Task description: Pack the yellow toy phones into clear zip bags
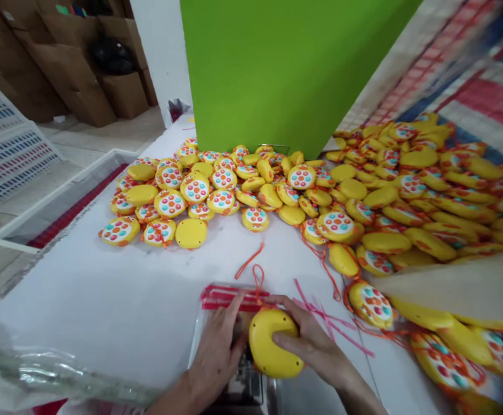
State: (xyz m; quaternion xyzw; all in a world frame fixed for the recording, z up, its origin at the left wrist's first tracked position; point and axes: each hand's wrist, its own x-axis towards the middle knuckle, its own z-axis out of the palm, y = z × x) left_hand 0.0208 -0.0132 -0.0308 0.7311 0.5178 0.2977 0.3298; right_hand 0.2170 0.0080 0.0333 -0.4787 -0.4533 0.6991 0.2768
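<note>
Head view, near bottom centre: right hand [316, 346] grips a yellow toy [272, 343], plain back side up, thumb over its right edge and fingers curled behind the far edge. Left hand [217, 351] lies flat, fingers pressing on a clear plastic bag [217, 323] w/ a red zip strip [229, 298] along its far edge. It pins the bag down rather than clenching anything. The toy sits on or just at the bag's mouth (hard to tell which, the film is nearly invisible). An orange cord [254, 266] loops off the toy's far edge over the white table [104, 300].

Handling, as a guess: the toy looks like a hard hollow plastic shell, so light, stiff and smooth, a bit slippery on the domed back. Best hold is across the rim, thumb one side and fingers opposite, as now. The cord is limp and snags easily, so don't lift by it. The bag is thin, floppy and slick; it needs pinning near the zip to stay put.

Far and right: a big pile of same toys [364, 196], some showing coloured dots, many w/ orange cords tangled. More spread far left-centre. Loose pink strings [321, 314] lie just right of the hands. A green panel [286, 69] stands behind the pile. Cardboard boxes [74, 75] far left on the floor.
</note>
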